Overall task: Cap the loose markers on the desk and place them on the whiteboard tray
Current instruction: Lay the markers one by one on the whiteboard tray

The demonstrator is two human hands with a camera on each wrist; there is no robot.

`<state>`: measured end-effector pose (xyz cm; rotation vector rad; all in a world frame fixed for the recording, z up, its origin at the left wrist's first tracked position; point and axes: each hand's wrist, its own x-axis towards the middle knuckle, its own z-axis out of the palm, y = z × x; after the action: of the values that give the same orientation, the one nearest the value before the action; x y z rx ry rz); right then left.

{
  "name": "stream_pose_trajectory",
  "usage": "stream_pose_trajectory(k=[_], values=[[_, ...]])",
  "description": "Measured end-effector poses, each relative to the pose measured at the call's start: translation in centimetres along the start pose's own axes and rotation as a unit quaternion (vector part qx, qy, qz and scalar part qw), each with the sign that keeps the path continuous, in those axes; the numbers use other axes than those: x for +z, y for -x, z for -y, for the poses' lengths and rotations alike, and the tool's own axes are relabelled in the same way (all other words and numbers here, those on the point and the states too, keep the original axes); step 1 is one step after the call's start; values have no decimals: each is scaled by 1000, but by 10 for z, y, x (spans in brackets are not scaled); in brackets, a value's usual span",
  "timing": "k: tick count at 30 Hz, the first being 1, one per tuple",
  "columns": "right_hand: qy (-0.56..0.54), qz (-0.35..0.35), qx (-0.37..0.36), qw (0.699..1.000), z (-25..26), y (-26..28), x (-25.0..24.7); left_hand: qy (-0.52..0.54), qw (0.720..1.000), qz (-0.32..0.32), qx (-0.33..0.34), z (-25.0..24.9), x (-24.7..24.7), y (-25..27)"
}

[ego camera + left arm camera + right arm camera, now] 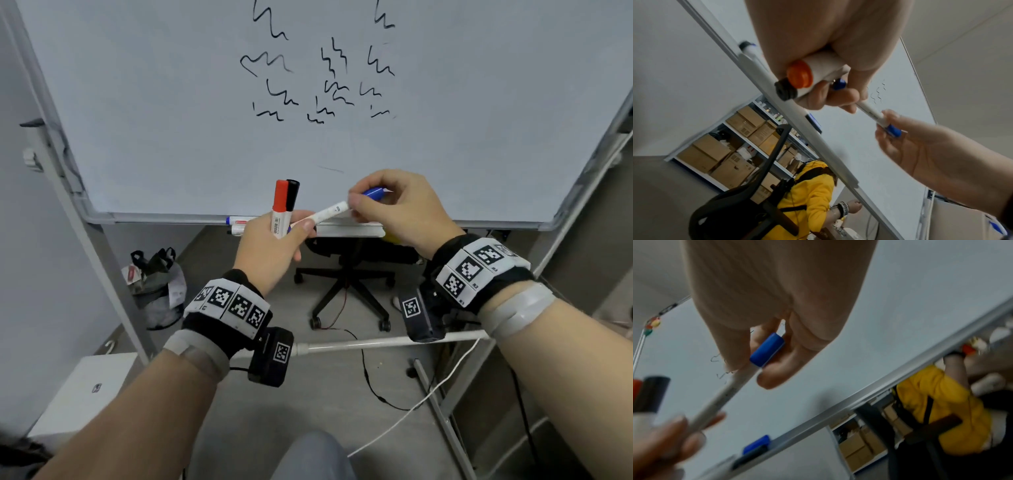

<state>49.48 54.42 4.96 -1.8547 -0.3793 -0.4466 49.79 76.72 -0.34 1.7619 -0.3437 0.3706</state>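
My left hand [274,246] grips a red-capped marker [280,209] and a black-capped marker [292,195] upright, and its fingers also hold the low end of a white blue-capped marker [329,212]. My right hand [387,205] pinches that marker at its blue cap [375,192], seen as the blue cap [766,350] in the right wrist view and the blue cap [893,130] from the left wrist. The marker slants between both hands just above the whiteboard tray [349,229]. Two capped markers [239,224] lie at the tray's left end.
The whiteboard [171,102] with black scribbles stands straight ahead on a metal frame [113,274]. Behind it are a black office chair [346,274] and a person in a yellow top [812,191]. A bag [157,284] sits on the floor at left; cables [394,394] cross the floor.
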Motion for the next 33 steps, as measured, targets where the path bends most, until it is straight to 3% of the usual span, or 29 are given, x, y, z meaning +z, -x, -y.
stream_pose_trajectory(k=[4,8,10,13,18,23,33], values=[[165,58,-19,984,-13,7,-21,37,999,-19,14,-9,21,-5],[211,-18,-20,977,-30,7,-31,37,998,-45,13,-10,29,-2],[274,-59,-11,960,-36,5,-34,25,996,-85,7,-7,26,-2],[327,-66,19,942,-42,3,-34,1,987,-163,-2,-5,12,-4],[314,-54,21,948,-55,0,-21,-92,963,-253,7,9,-12,-12],[307,-43,10,951,-64,-7,-7,-131,963,-230,-41,12,-14,-6],[309,-29,13,950,-77,-19,2,-119,972,-200,11,15,-19,-8]])
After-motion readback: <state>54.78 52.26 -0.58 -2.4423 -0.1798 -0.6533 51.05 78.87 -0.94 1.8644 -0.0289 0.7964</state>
